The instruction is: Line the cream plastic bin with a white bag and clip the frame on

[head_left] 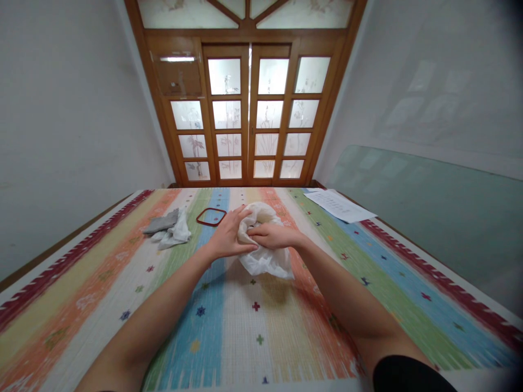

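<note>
A crumpled white bag (pixel 267 264) of thin material stands on the striped cloth in the middle of the table. My left hand (pixel 231 234) is curled round the left edge of its opening, thumb low and fingers on the rim. The fingers of my right hand (pixel 272 236) reach into the opening from the right, and their tips are partly hidden by the folds. What lies inside the bag cannot be made out.
A red-brown rounded frame (pixel 211 224) lies left of my left hand. Further left are a grey folded cloth (pixel 161 222) and a crumpled white plastic piece (pixel 178 233). Printed paper sheets (pixel 341 207) lie at the back right on the striped tablecloth (pixel 241 348).
</note>
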{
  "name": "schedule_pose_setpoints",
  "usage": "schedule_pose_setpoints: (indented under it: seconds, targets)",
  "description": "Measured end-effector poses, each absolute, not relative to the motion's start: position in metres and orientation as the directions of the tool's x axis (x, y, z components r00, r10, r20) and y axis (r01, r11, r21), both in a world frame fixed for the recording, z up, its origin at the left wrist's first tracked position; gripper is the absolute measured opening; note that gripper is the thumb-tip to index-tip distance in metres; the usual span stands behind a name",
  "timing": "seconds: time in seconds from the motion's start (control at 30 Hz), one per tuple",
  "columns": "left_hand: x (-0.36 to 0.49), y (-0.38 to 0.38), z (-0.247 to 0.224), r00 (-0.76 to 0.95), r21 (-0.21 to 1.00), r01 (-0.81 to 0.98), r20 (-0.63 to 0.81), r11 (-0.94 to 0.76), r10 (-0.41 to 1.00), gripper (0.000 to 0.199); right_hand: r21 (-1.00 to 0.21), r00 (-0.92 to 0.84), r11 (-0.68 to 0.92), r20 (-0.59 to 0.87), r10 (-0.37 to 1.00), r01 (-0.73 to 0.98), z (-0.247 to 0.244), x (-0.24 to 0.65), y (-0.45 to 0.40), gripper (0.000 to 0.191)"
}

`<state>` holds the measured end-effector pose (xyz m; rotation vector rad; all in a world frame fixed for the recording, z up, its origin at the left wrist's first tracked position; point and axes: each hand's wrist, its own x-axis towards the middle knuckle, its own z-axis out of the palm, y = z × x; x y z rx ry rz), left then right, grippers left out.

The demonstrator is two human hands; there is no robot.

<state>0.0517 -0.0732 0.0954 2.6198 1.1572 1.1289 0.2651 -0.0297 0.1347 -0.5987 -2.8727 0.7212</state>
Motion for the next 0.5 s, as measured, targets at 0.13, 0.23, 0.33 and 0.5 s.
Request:
schedule_pose_setpoints:
  seconds: [0.13, 0.23, 0.33, 0.5]
  targets:
    - [0.052, -0.073, 0.095, 0.439, 0.342, 0.62, 0.595, -0.706, 0.673, 0.102, -0.485, -0.891, 0.797, 0.078, 0.448, 0.359, 0.14, 0.268, -0.032, 0.027]
    - [0.051, -0.073, 0.095, 0.432, 0.35, 0.622, 0.592, -0.7, 0.68, 0.096, -0.494, -0.871, 0.786, 0.107, 0.479, 0.372, 0.14, 0.267, -0.032, 0.029]
    - [0.052, -0.074, 0.095, 0.427, 0.35, 0.624, 0.595, -0.698, 0.681, 0.091, -0.528, -0.874, 0.772, 0.106, 0.474, 0.354, 0.133, 0.264, -0.029, 0.03]
    - [0.053, -0.074, 0.094, 0.443, 0.35, 0.611, 0.593, -0.71, 0.673, 0.092, -0.508, -0.877, 0.764, 0.033, 0.479, 0.398, 0.118, 0.256, -0.023, 0.025]
